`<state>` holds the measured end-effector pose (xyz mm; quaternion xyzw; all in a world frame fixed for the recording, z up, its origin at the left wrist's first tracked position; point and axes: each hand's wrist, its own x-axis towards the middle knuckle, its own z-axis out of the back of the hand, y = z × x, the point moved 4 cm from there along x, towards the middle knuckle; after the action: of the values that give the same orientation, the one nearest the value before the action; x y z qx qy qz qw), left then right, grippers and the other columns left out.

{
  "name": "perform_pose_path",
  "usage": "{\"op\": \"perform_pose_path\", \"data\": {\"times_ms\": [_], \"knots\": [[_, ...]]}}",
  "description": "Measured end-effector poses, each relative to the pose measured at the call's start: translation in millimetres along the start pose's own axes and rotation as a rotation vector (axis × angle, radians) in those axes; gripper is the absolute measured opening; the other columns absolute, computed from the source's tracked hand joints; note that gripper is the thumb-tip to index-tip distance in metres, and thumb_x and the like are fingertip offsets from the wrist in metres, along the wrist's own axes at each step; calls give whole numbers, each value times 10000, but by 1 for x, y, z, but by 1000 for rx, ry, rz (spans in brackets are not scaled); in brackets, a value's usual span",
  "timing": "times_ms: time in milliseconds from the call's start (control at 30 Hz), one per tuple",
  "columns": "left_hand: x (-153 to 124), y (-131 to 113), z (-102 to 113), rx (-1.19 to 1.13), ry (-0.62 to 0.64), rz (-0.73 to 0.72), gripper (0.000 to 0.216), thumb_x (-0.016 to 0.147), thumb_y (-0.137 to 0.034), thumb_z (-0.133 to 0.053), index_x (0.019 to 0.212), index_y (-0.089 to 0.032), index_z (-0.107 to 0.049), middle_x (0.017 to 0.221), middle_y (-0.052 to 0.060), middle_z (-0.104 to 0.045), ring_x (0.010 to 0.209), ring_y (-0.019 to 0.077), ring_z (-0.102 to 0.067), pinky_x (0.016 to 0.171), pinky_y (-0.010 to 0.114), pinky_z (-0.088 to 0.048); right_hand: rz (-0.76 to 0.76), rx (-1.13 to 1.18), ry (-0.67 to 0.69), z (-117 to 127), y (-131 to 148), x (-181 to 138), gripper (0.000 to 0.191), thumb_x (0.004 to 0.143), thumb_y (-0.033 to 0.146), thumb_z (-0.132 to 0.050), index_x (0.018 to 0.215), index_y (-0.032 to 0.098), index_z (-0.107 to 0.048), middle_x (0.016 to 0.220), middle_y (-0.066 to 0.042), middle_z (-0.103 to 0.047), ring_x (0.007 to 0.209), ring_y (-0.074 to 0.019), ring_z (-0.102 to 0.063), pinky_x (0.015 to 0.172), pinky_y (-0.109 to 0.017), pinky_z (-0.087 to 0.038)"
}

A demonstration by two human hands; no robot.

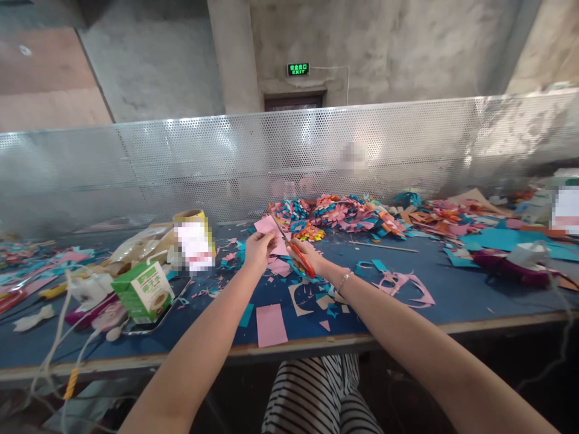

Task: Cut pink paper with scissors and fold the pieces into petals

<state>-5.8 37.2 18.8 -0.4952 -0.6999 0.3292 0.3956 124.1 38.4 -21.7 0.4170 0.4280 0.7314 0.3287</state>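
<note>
My left hand (257, 248) pinches a small pink piece of paper (266, 228) and holds it above the blue table (452, 295). My right hand (307, 256) is closed around orange-handled scissors (301, 256), whose blades point up and left into the pink paper. Both hands hover over the middle of the table, above loose pink, blue and cream paper offcuts. A pink rectangle of paper (270, 324) lies flat near the table's front edge, below my hands.
A heap of folded colourful paper flowers (344, 214) lies behind my hands along a perforated metal screen (181, 163). A green carton (143, 290), a tape roll (189, 216) and white cables (58, 337) crowd the left. Blue sheets and scraps cover the right.
</note>
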Motion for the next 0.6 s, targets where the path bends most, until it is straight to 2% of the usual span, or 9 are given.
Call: {"op": "perform_pose_path", "data": {"times_ms": [200,600], "knots": [[1,1,0,-15,5,0,186,529,-136,-739,541,-114,-554,499,-3,-581,449,50,-528,492,167,-433,43,-54,-51,0,3,-2,349,745,539,-481,765,218,-346,556,77,-376,456,-57,-360,437,-195,-290],[-1,2,-4,-83,59,62,183,537,-123,-755,577,-109,-577,536,-1,-604,471,46,-552,505,151,-466,115,-92,-22,-4,4,-3,328,785,533,-439,792,225,-327,548,75,-376,445,-72,-361,426,-204,-292]]}}
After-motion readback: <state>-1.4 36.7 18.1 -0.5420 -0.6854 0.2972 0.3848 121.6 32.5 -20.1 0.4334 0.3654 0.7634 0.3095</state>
